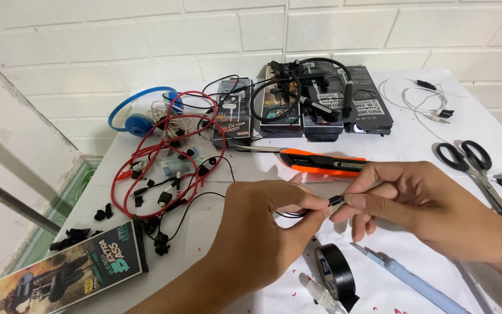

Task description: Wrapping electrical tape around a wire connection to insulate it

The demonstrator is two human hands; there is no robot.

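Note:
My left hand (268, 232) and my right hand (413, 200) meet over the white table (413, 139). Between their fingertips they pinch a small black earphone part (336, 200) on a thin black wire (289, 214) that loops away under my left hand. Just behind the hands lies an orange utility knife (321, 161). A roll of black tape (335, 276) sits below the hands, next to a light blue pen-shaped tool (413, 282).
Tangled red and black earphone cables (167, 168) and blue headphones (140, 113) lie at left. Several dark product boxes (315, 104) with a neckband earphone stand at the back. Black scissors (474, 166) and white cables (425, 102) are at right; a flat box (65, 273) at front left.

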